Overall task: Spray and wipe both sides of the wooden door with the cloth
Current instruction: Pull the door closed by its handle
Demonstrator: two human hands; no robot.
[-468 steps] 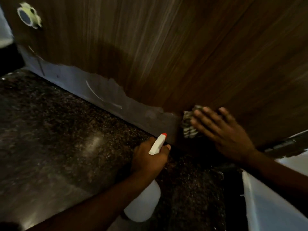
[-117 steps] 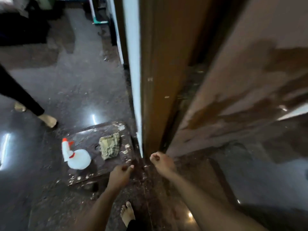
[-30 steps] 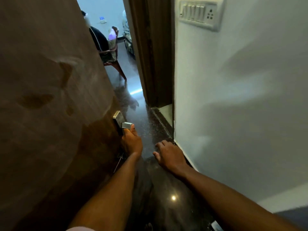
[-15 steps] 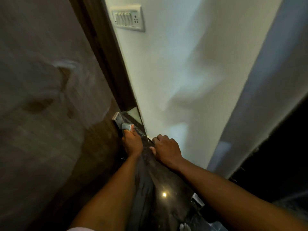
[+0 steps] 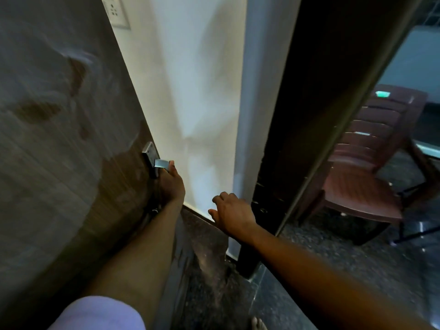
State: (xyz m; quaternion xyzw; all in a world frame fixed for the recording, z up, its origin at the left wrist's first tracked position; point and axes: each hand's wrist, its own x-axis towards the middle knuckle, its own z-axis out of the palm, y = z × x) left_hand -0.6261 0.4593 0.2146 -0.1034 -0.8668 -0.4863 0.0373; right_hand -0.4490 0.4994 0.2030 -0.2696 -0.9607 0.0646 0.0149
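Note:
The wooden door (image 5: 59, 144) fills the left side, its face streaked with pale wet patches over brown grain. My left hand (image 5: 170, 184) is closed around the metal door handle (image 5: 158, 163) at the door's right edge. My right hand (image 5: 232, 214) hangs free beside it, fingers loosely curled and holding nothing, in front of the white wall (image 5: 195, 103). Neither the cloth nor the spray bottle is in view.
A dark wooden door frame (image 5: 316, 110) stands to the right of the white wall. Beyond it sits a maroon plastic chair (image 5: 366, 158) on the speckled dark floor (image 5: 345, 263). A switch plate (image 5: 116, 13) is on the wall at the top. A bare foot (image 5: 258, 325) shows at the bottom.
The door has swung shut against the wall side, closing the gap. My view has turned right, bringing the dark frame and chair in. My right hand has lifted off the floor edge.

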